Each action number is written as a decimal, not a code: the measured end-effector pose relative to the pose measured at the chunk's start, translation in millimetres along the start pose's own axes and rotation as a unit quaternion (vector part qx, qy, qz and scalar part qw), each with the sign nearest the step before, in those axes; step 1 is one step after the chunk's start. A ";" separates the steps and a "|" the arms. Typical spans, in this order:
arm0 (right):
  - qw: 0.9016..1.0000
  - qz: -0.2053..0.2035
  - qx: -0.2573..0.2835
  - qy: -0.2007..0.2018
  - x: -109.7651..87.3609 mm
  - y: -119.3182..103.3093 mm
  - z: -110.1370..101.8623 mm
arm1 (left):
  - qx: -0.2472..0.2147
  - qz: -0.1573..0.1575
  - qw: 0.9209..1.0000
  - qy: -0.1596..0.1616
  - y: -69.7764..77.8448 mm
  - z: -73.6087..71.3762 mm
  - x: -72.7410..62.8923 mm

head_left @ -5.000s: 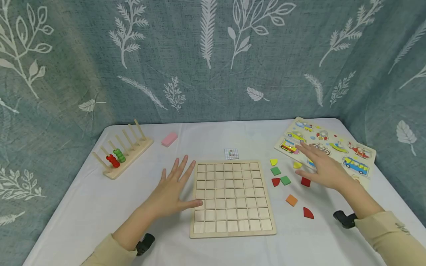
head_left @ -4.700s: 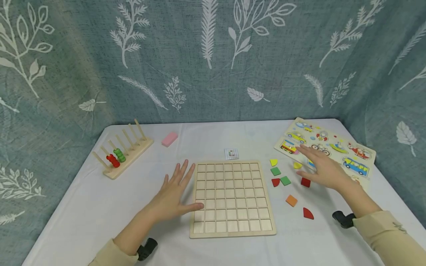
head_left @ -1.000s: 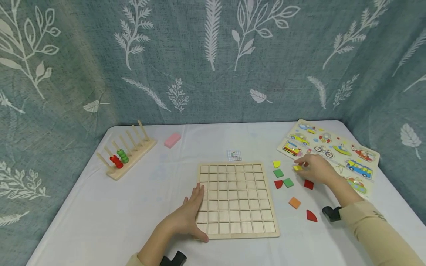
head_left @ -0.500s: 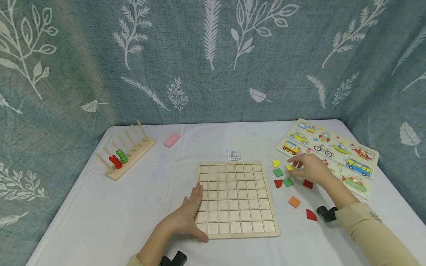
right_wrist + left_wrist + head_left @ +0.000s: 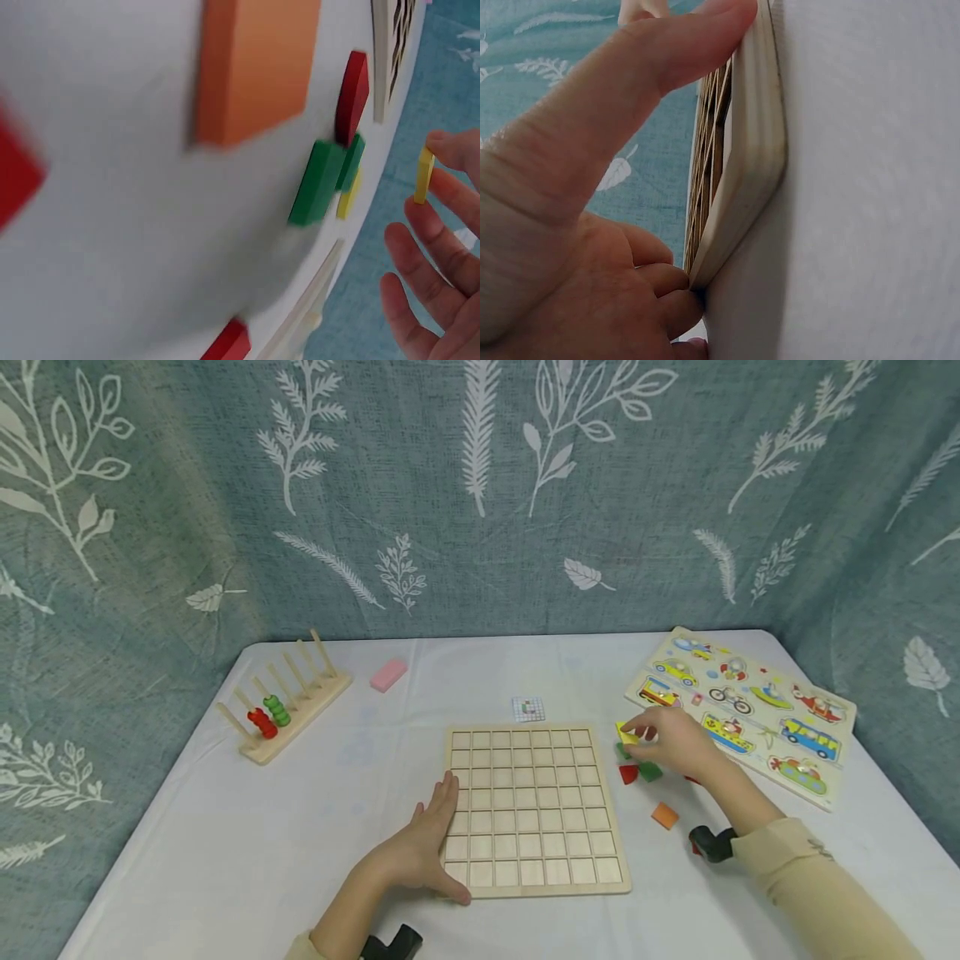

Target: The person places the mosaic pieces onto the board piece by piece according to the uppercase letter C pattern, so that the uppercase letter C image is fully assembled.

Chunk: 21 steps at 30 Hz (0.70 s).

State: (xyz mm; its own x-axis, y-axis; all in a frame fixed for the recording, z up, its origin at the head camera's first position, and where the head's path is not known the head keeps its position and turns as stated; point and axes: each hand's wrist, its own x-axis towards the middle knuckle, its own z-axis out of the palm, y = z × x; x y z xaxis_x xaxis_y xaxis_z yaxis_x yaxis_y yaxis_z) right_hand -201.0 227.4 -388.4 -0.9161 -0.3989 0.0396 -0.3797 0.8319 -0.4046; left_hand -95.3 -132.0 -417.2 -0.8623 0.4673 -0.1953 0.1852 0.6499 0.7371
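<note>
My right hand (image 5: 675,739) pinches a small yellow wooden tile (image 5: 424,176) between thumb and index finger, raised above the table. In the head view it overlaps another yellow piece and a green tile (image 5: 622,749). The right wrist view shows that other yellow piece (image 5: 349,195) lying behind the green tiles. Straight fingers of my left hand (image 5: 416,852) lie along the left edge of a square wooden grid board (image 5: 555,890), its thumb touching the front edge near the corner. The board's square cells hold no coloured tiles.
A red quarter-round (image 5: 627,773), a second green tile (image 5: 650,771) and an orange square (image 5: 664,815) lie right of the board. A small pattern card (image 5: 528,709) sits behind it. Farther out are a vehicle puzzle (image 5: 810,739), a pink block (image 5: 388,675) and a peg stand (image 5: 300,718).
The right hand has taken up the yellow tile from beside the vehicle puzzle and moved left toward the board. Earlier, the left hand came down from hovering onto the board's left edge.
</note>
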 end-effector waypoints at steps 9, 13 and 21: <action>1.000 -0.015 0.004 -0.005 11.3 -15.6 9.9 | 0.004 -0.003 1.000 0.002 0.1 -0.3 -0.1; 0.999 -0.031 0.005 -0.004 16.4 -23.8 14.4 | 0.001 -0.002 1.000 0.002 0.2 -0.9 0.0; 0.999 -0.037 0.015 -0.011 25.8 -43.0 20.7 | 0.003 0.002 1.000 -0.005 -0.4 -1.3 -0.6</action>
State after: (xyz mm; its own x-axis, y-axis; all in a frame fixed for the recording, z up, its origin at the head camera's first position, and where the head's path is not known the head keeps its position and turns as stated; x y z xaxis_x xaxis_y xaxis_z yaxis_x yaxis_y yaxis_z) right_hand -205.6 173.3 -389.0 -0.8826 -0.4673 0.0510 -0.4419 0.7878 -0.4290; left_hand -95.4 -133.4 -416.5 -0.8569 0.4753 -0.1996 0.1908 0.6522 0.7337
